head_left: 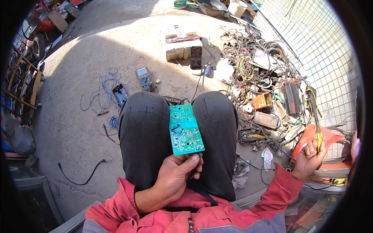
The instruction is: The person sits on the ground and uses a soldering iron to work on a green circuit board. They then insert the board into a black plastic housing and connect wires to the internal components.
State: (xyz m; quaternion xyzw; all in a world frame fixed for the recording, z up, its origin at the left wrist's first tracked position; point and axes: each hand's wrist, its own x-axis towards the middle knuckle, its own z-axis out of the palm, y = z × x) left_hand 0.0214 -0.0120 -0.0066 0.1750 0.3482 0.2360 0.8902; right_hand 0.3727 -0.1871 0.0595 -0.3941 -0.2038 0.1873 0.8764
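Steadiness matters: the left hand [176, 174] should keep its fingers pinched on the bottom edge of the one green circuit board [184, 130], at frame centre between the knees, while the right hand [309, 157], lower right, stays closed round one yellow-handled tool [315, 116]. One multimeter [145, 79] lies on the ground [77, 128], upper centre.

You are sitting over a bare concrete floor [77, 128]. On it to your left lie a tangle of blue wire [105, 87], a thin red wire [98, 126] and a loose black cable [79, 174]. A grey multimeter [145, 79] rests just ahead of your knees, with pale bricks [180, 49] beyond. To your right sprawls a heap of wires and scrap electronics [264, 85], an orange box [262, 101] among them.
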